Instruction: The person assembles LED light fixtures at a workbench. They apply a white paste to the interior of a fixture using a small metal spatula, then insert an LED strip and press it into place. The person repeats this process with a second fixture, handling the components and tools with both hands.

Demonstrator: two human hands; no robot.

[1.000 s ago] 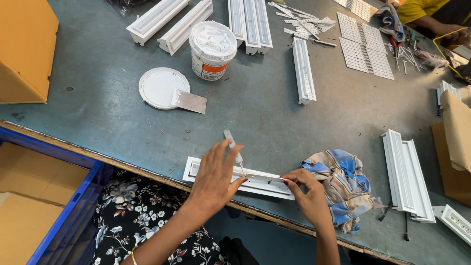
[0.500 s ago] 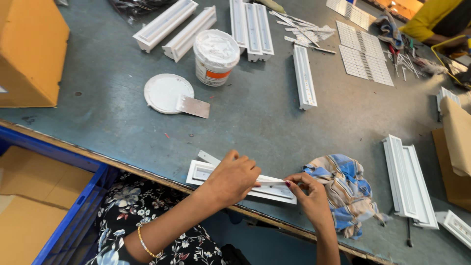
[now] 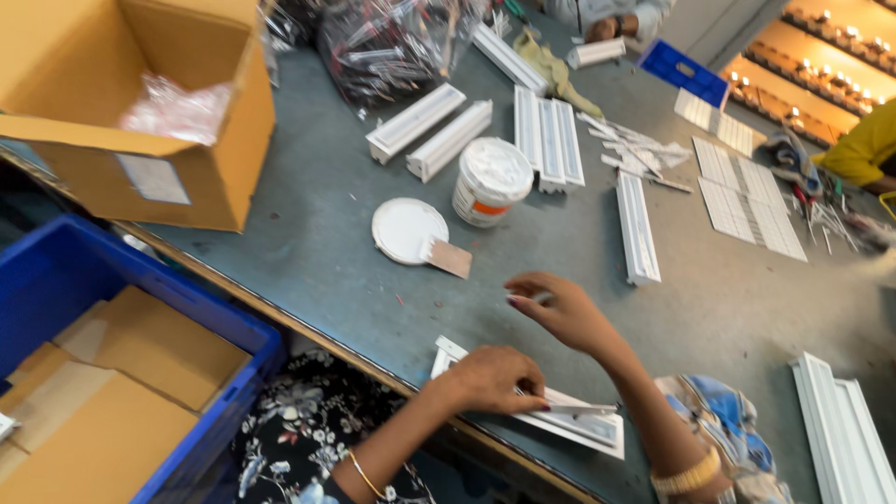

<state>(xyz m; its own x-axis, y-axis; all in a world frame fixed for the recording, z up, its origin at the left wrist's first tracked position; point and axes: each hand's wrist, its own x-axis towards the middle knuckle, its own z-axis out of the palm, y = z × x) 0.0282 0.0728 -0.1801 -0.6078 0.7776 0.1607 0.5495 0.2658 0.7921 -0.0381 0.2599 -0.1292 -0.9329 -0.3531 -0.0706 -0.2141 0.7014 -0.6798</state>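
A flat white frame piece [image 3: 579, 427] lies at the table's near edge. My left hand [image 3: 493, 378] rests on its left part, fingers curled down onto a thin white strip [image 3: 586, 408] that lies along the frame. My right hand [image 3: 558, 311] hovers over the grey table [image 3: 317, 233] just beyond the frame, reaching left with fingers curled. Something small and pale shows at its fingertips, too blurred to name. A white round lid [image 3: 406, 229] with a brown card [image 3: 451, 259] lies a little farther out from that hand.
An open white tub [image 3: 490, 182] stands behind the lid. Long white frames [image 3: 637, 229] and grille panels [image 3: 747, 196] lie across the table. A cardboard box [image 3: 187, 140] is at left, a blue crate [image 3: 140, 299] below it, a blue patterned cloth [image 3: 714, 415] at right. A person in yellow [image 3: 863, 149] works at the far right.
The view has swung left. My right hand has lifted off the frame piece and moved out over the table. My left hand stays down on the frame.
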